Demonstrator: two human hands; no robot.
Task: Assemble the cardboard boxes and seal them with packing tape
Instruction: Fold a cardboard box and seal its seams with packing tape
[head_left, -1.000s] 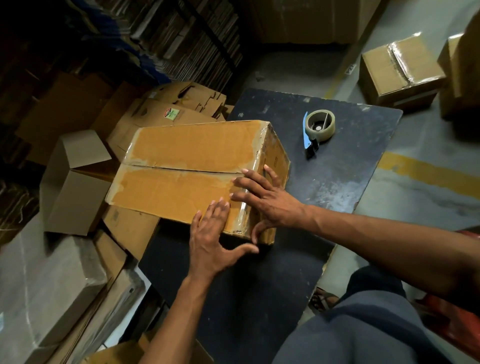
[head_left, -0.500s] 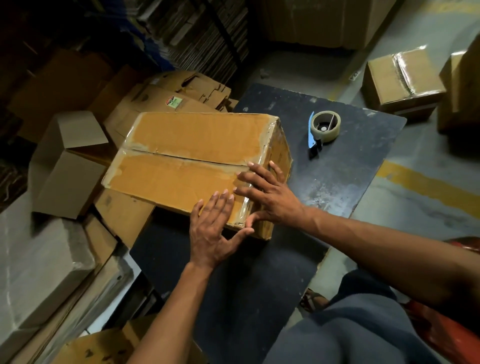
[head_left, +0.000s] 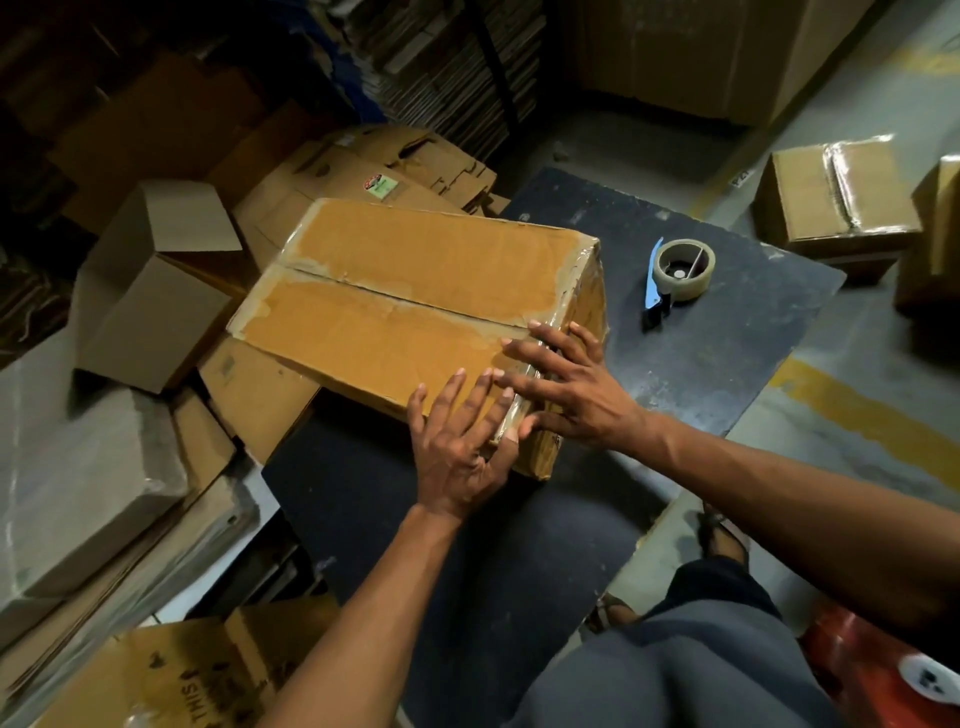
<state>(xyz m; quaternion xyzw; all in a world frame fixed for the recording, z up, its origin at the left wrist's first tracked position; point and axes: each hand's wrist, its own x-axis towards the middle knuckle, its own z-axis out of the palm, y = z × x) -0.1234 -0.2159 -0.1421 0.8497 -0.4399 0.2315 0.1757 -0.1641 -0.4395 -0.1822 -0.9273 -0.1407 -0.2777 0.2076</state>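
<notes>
The cardboard box (head_left: 415, 306) lies at frame centre on the dark table (head_left: 727, 353). Its near right edge is pressed by the left hand (head_left: 462, 441) and right hand (head_left: 576, 389), fingers spread flat, probably to smooth tape. The tape dispenser (head_left: 678, 275) is left aside at upper right.

Left hand (head_left: 460, 441) slid toward the taped corner of the cardboard box (head_left: 415, 301), thumb now tucked against the right hand (head_left: 571, 389) instead of splayed over the bench (head_left: 727, 338). Right hand crept along the taped edge, fingers spread flatter on top. Gap between the two hands closed to touching
</notes>
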